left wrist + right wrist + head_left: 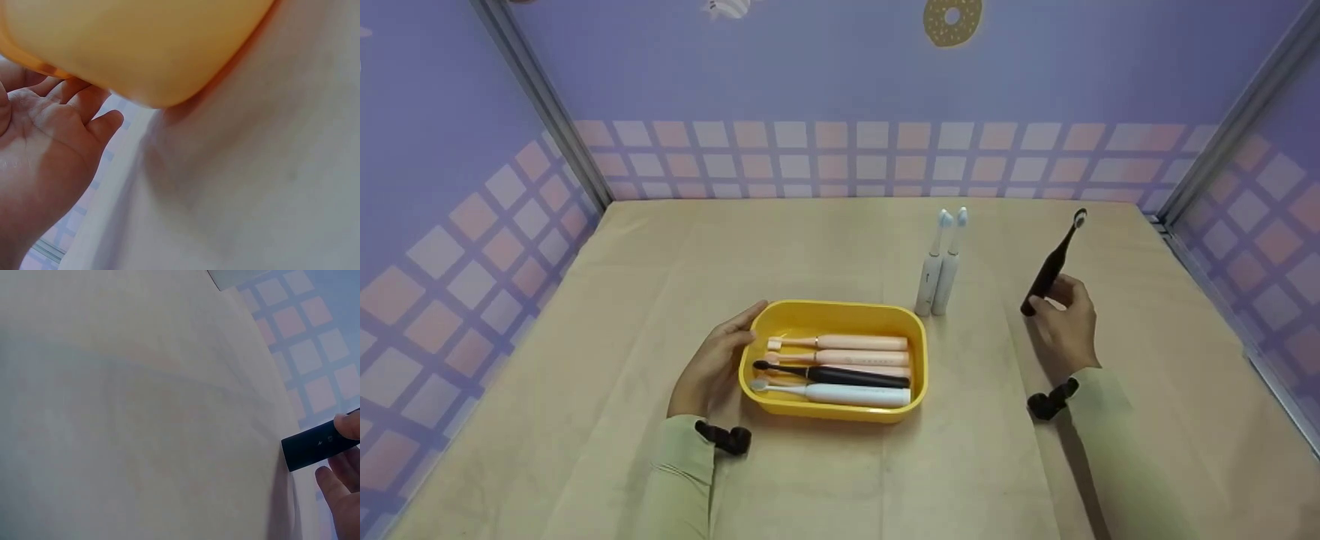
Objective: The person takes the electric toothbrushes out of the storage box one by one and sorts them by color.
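My left hand [716,360] grips the left end of a yellow bin [840,415], its fingers against the rim and outer wall. Inside lie several electric toothbrushes side by side: pink ones [862,343], a black one [859,377] and a white one [859,395] nearest the front. Over on the right, my right hand [1066,322] pinches another black electric toothbrush [1046,276] by the lower handle, head up and leaning right. Its base is close over the table in the right wrist view, where thumb and fingers [332,486] show beside the handle.
Two white electric toothbrushes [938,281] stand upright together behind the bin's right corner, heads up. The cloth-covered table [780,247] ends at a purple wall [825,82] with checkered tiles. Metal corner posts [547,97] rise at the back left and right.
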Tool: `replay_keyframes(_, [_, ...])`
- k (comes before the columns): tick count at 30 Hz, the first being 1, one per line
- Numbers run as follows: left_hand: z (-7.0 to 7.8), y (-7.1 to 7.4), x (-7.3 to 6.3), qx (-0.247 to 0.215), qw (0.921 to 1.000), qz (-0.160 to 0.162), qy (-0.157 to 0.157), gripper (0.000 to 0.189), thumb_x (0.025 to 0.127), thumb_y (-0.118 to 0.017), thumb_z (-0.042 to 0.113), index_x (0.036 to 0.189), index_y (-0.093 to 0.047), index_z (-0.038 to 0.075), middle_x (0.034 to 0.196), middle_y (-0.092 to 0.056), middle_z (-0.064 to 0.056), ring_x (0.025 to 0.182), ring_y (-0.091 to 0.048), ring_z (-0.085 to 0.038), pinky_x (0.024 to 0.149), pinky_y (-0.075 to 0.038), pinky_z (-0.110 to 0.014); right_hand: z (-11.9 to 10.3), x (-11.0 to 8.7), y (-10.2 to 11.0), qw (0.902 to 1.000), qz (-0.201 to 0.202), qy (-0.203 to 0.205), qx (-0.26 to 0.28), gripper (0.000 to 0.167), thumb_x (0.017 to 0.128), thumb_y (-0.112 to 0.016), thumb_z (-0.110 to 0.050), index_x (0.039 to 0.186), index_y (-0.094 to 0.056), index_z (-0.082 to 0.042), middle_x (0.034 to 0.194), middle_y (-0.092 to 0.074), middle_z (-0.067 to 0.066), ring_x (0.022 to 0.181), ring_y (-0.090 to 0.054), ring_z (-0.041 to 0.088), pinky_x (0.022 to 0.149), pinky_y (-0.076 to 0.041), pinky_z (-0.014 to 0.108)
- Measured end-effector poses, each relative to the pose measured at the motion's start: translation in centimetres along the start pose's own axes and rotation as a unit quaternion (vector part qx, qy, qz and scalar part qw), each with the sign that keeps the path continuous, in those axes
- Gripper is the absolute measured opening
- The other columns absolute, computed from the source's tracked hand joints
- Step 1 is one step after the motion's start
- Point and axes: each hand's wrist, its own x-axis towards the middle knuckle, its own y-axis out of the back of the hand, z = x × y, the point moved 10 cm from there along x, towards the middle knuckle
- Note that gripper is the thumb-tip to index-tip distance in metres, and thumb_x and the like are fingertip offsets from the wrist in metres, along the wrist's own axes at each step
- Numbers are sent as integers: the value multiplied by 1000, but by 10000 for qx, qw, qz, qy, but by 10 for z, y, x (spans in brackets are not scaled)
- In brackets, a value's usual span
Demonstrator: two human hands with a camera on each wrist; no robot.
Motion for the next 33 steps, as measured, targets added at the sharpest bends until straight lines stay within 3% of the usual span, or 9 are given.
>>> replay_keyframes(5, [1,0,-1,-42,10000,10,-22,59,97,-31,-1,154,-21,9,161,-19,-6,146,-23,-24,118,-25,-40,-3,0,5,9997,154,160,141,53,89,-67,-19,137,-46,-10,120,-56,0,113,-53,9,98,-46,23])
replay_keyframes(7, [2,1,-1,-29,10000,34,-26,59,97,-32,-1,154,-22,10,161,-19,-6,146,-24,-24,118,-26,-39,-5,1,7,9996,194,141,150,56,89,-68,-21,139,-45,-11,124,-56,2,116,-53,12,100,-45,25])
replay_keyframes(12, [1,1,-1,-20,10000,63,5,58,98,-31,0,154,-21,9,161,-20,-5,147,-22,-22,118,-25,-38,-14,-5,12,9992,311,34,246,59,90,-66,-21,143,-41,-9,135,-52,11,126,-50,22,92,-45,16])
replay_keyframes(15, [1,1,-1,-10,10000,87,2,58,97,-31,-1,154,-21,8,161,-20,-5,147,-21,-22,119,-24,-38,-12,-6,15,9984,492,46,277,60,90,-67,-24,142,-42,-10,135,-51,8,124,-50,20,90,-46,15])
replay_keyframes(23, [0,1,-1,19,10000,62,0,57,98,-33,0,154,-24,10,160,-21,-6,146,-25,-24,118,-26,-39,-15,-13,23,9916,936,246,861,50,88,-69,-24,131,-48,-8,114,-52,-4,107,-52,8,88,-47,11])
replay_keyframes(33, [1,2,0,248,9997,50,-46,57,98,-34,1,154,-24,10,161,-19,-5,146,-25,-23,117,-27,-40,-42,-27,24,9813,1296,655,1262,37,87,-69,-13,120,-54,-2,103,-55,-3,95,-55,6,85,-47,15])
